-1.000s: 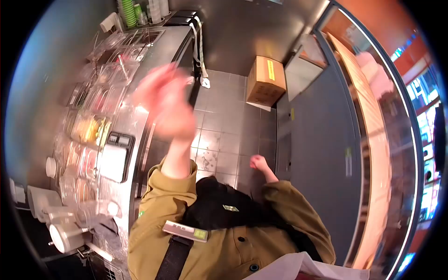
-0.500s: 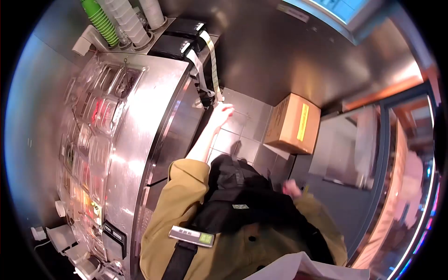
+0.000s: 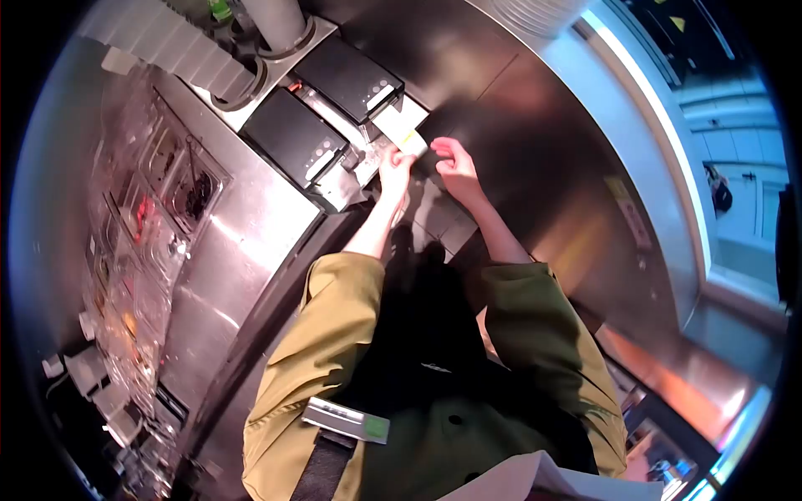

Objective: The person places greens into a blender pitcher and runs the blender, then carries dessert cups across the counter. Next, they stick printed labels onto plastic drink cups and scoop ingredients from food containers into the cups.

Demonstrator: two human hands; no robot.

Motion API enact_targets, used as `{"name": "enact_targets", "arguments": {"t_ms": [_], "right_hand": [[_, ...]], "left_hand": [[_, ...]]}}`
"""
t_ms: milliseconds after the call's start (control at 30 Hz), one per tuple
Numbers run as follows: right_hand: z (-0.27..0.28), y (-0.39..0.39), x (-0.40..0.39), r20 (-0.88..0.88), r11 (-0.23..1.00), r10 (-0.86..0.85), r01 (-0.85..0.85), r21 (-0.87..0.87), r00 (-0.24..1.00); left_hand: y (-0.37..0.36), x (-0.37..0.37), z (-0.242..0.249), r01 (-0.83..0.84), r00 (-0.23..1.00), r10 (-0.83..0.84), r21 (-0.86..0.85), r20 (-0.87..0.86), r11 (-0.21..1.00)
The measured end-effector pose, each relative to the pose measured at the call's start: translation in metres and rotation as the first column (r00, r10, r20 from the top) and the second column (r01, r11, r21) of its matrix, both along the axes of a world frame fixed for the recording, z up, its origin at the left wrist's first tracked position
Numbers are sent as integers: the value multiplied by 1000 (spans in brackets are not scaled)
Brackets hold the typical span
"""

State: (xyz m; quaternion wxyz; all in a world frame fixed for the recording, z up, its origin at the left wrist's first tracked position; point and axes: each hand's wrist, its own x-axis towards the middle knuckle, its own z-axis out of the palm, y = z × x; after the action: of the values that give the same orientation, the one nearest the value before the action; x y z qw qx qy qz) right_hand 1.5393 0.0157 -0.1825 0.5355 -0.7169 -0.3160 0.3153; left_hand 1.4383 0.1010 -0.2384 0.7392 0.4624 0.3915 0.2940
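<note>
Two black receipt printers, a near one (image 3: 294, 138) and a far one (image 3: 349, 77), sit side by side at the counter's end. A pale paper strip (image 3: 399, 125) comes out of the far printer's front. My left hand (image 3: 394, 174) is closed at the strip's lower end, with finger and thumb pinched on it. Just right of the strip, my right hand (image 3: 456, 167) is raised with bent fingers apart, and no object shows in it. Crumpled whitish paper (image 3: 338, 185) hangs at the near printer's front.
Stacked cups (image 3: 280, 25) and a long stack of clear containers (image 3: 180, 50) stand behind the printers. Food pans under clear covers (image 3: 142, 217) line the steel counter (image 3: 242, 242) at left. A dark metal wall (image 3: 551, 142) rises on the right.
My view has moved closer to the printers and turned right. My right hand has come up from my side to beside the paper. My left hand now pinches the strip.
</note>
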Motion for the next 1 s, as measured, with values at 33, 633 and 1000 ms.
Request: {"name": "enact_targets", "arguments": {"t_ms": [33, 633, 1000], "right_hand": [[1, 2, 7, 35, 999, 16, -17, 29, 999], [40, -214, 59, -472, 871, 349, -466, -157, 810], [133, -95, 33, -452, 902, 430, -398, 170, 782]], "left_hand": [[-15, -1, 18, 16, 1000, -16, -79, 1, 997], [-58, 15, 113, -158, 913, 291, -408, 286, 899], [-181, -17, 183, -9, 971, 61, -218, 231, 976]]}}
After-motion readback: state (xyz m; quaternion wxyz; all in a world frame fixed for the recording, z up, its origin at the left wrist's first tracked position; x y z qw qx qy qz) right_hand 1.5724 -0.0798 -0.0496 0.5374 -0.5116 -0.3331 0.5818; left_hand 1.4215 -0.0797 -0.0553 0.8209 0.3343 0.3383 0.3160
